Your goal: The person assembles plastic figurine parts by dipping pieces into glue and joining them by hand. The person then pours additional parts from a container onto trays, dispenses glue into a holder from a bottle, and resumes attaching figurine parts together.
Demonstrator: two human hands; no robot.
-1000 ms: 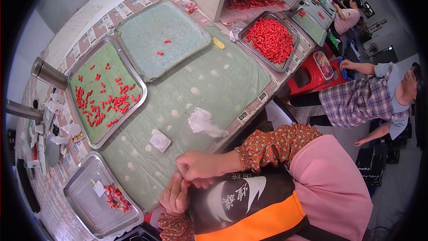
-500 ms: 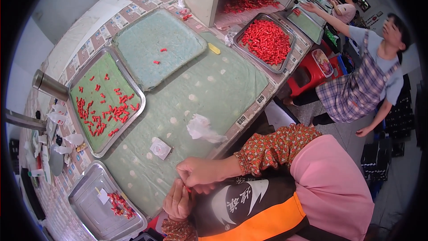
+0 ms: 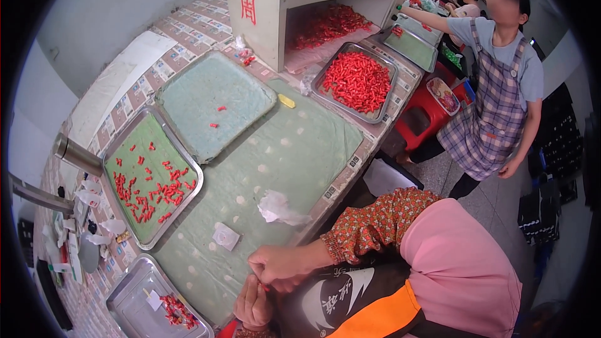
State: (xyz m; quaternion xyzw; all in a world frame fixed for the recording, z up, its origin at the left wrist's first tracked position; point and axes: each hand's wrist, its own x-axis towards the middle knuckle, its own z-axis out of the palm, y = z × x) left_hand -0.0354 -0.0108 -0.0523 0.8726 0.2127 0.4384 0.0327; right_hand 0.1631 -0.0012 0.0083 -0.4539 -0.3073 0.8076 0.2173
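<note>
Close together at the table's near edge, in front of my apron, my left hand (image 3: 252, 305) and my right hand (image 3: 278, 265) meet with fingers pinched. Between them a bit of a small red piece (image 3: 265, 288) shows; the fingers hide most of it. Beyond my hands, a small clear round dish on a white square (image 3: 226, 236) and a crumpled white tissue (image 3: 280, 208) lie on the green cloth (image 3: 300, 131). To the left, a metal tray lined in green (image 3: 128, 150) carries many loose small red pieces.
A pale blue tray (image 3: 206, 94) holds a few red pieces. Nearer, a bare metal tray (image 3: 128, 307) has a red cluster. At the back, a heaped tray of red pieces (image 3: 357, 81) stands by an open-fronted box (image 3: 263, 19). A co-worker in a checked apron (image 3: 482, 100) stands right.
The view has shifted, bringing more of the box into sight. The co-worker has turned and stands more upright, one arm still out toward the box. My hands remain pinched together at the same spot.
</note>
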